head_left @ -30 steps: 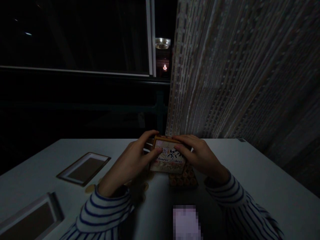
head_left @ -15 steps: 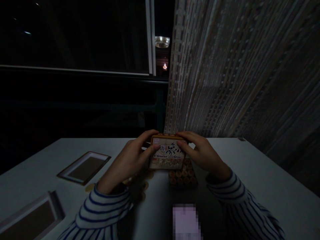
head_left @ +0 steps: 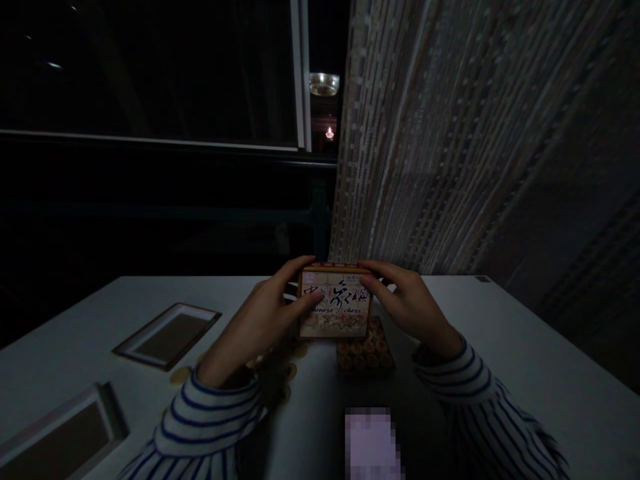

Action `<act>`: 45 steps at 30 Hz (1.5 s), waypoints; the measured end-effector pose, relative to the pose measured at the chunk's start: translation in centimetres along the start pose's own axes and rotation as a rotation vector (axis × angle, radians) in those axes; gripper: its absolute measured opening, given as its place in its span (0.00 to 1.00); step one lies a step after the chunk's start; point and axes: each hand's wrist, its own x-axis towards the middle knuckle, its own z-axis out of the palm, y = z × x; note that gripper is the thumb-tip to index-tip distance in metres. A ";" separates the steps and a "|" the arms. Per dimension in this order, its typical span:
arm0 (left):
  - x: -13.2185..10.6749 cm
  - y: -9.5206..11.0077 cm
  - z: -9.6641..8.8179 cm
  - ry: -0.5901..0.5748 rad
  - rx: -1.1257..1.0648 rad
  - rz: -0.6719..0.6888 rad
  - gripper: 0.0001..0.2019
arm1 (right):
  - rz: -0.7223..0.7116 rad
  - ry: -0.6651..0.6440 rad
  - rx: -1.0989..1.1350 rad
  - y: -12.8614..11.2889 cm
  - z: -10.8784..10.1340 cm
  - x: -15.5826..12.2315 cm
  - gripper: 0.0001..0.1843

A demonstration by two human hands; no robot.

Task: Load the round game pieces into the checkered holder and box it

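Observation:
Between my two hands a Chinese chess box (head_left: 336,327) is held up over the table, its printed face turned toward me. My left hand (head_left: 265,310) grips its left side, thumb across the front and fingers over the top edge. On the opposite side my right hand (head_left: 405,300) holds the upper right corner, thumb on the front. Just below and behind the box lies a tray of round chess pieces (head_left: 367,350), partly covered by it. Several loose round pieces (head_left: 290,371) lie near my left wrist.
A shallow framed tray (head_left: 170,337) lies on the white table (head_left: 500,347) to the left. Closer in is another open box part (head_left: 60,433). A pale pixelated rectangle (head_left: 373,443) is at the front. A string curtain (head_left: 425,133) hangs behind the table.
My right hand has shifted slightly right and its thumb has moved toward the box's upper corner, uncovering more of the lettering. The box face is tilted a little differently.

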 end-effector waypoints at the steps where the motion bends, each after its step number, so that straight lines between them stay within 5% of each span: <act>1: 0.0 0.0 0.0 0.001 0.000 0.002 0.25 | 0.012 -0.003 0.003 0.0 0.0 0.0 0.16; 13: 1.0 -1.7 -0.2 0.162 -0.108 0.002 0.24 | 0.205 -0.219 0.175 0.3 0.3 -0.4 0.36; 18: 1.3 -1.8 0.1 0.185 -0.214 -0.072 0.26 | 0.242 -0.316 0.305 0.5 0.5 -0.6 0.35; 24: 1.2 -1.6 0.9 0.185 -0.247 -0.093 0.36 | 0.245 -0.227 0.343 1.1 0.2 -0.4 0.31; 28: 0.9 -1.5 1.6 0.031 -0.231 0.002 0.41 | 0.260 -0.155 0.362 1.6 -0.2 -0.2 0.28; 31: 0.8 -2.0 2.2 -0.047 -0.145 0.111 0.41 | 0.289 -0.120 0.386 1.6 -0.5 -0.1 0.27; 34: 0.8 -2.6 2.7 -0.008 -0.032 0.188 0.37 | 0.302 -0.108 0.383 1.4 -0.7 -0.1 0.27; 45: 0.8 -1.7 2.3 0.011 0.143 0.213 0.27 | 0.207 -0.079 0.091 1.5 -1.3 -0.2 0.24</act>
